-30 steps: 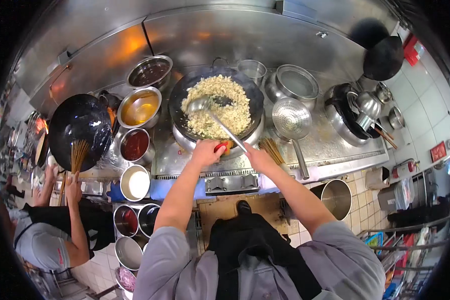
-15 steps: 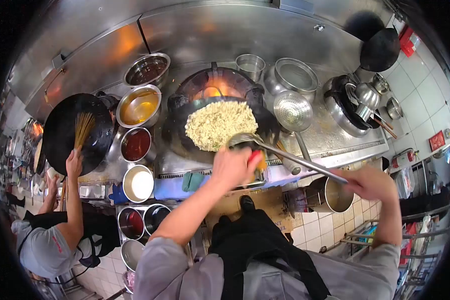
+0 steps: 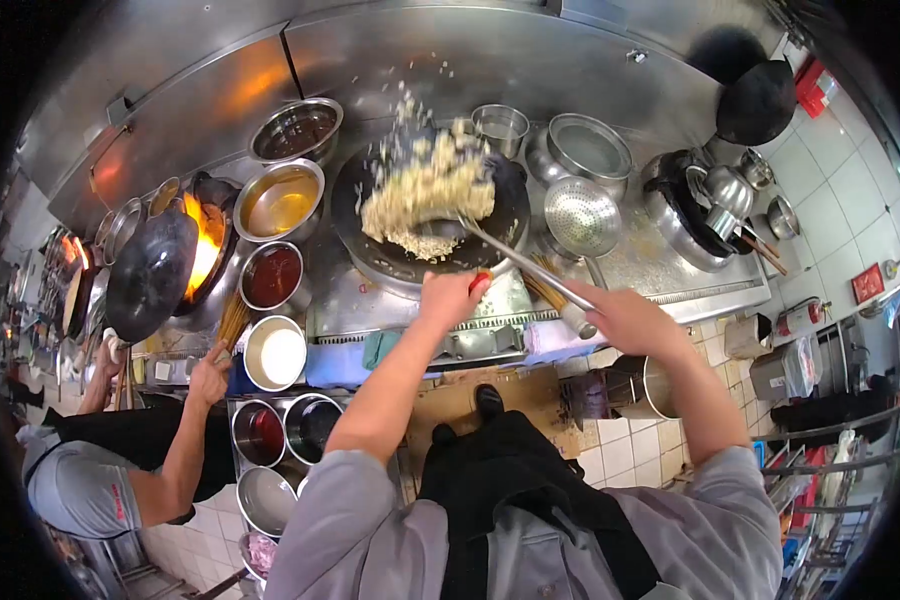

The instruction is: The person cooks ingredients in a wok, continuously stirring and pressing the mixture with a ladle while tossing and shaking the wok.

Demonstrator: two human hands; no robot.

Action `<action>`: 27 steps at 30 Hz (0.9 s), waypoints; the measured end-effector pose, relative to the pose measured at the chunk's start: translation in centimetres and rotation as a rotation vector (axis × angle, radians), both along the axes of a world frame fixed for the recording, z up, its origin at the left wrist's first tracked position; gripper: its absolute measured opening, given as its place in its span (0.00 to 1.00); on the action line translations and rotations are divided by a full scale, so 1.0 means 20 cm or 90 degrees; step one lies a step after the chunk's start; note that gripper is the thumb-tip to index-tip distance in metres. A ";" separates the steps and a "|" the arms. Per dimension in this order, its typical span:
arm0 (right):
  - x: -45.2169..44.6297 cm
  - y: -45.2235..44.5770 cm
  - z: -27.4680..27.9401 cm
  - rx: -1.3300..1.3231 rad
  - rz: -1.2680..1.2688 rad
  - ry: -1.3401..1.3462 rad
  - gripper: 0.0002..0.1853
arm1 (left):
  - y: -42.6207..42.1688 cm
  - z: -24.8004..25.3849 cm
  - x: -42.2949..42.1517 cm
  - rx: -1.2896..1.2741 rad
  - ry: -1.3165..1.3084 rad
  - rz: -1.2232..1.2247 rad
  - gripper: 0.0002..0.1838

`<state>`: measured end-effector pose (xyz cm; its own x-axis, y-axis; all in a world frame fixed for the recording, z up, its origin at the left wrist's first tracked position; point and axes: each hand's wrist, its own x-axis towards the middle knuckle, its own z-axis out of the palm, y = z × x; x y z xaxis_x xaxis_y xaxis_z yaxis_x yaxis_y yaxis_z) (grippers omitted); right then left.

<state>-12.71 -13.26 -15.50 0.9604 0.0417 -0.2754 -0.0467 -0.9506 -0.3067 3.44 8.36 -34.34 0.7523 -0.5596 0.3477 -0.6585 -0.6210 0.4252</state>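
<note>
My left hand (image 3: 448, 300) is closed at the near rim of a black wok (image 3: 515, 210), gripping it with something red under the fingers. Fried rice (image 3: 430, 195) is in the air over the wok, with loose grains scattered above and some left on the metal. My right hand (image 3: 630, 320) is wrapped round the long handle of a steel ladle (image 3: 520, 262). The ladle's bowl is hidden by the rice inside the wok.
Left of the wok stand bowls of dark sauce (image 3: 296, 135), oil (image 3: 282, 202) and red sauce (image 3: 271, 277). A perforated strainer (image 3: 582, 217) lies to the right. At the left, a co-worker holds a bamboo brush (image 3: 232, 322) and a wok (image 3: 152, 275) beside flames.
The rice has risen from the wok into the air. My wok has levelled over the burner, hiding its flame. My right hand moved left; the co-worker's wok tilted, and their brush came down.
</note>
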 end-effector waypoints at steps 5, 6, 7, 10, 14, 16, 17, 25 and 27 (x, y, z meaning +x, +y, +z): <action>-0.25 -0.13 0.55 -0.103 0.047 0.162 0.29 | 0.10 0.52 -0.18 0.047 0.119 -0.083 0.22; -0.22 -0.10 0.56 -0.115 0.027 0.179 0.29 | 0.08 0.60 -0.13 0.026 0.155 -0.079 0.22; -0.16 -0.09 0.49 -0.105 0.058 0.124 0.29 | 0.03 0.48 -0.04 -0.020 -0.034 -0.087 0.22; 0.18 -0.05 0.04 -0.070 0.113 -0.017 0.27 | -0.05 0.04 -0.04 -0.076 -0.049 -0.020 0.20; 0.24 0.09 -0.21 -0.056 -0.007 -0.068 0.30 | 0.01 -0.15 -0.33 0.107 0.057 -0.049 0.17; 0.17 0.09 -0.28 -0.004 -0.007 -0.116 0.31 | 0.03 0.05 -0.29 0.053 0.017 -0.063 0.18; 0.09 0.07 -0.31 0.029 -0.036 -0.116 0.30 | 0.02 0.12 -0.24 -0.003 -0.020 -0.075 0.19; -0.15 -0.86 -0.58 -0.304 -0.058 -0.011 0.31 | 0.14 -0.07 0.14 -0.010 0.004 0.115 0.19; 0.18 -0.98 -0.56 -0.353 -0.037 -0.048 0.29 | 0.16 -0.12 0.19 -0.048 0.032 0.093 0.19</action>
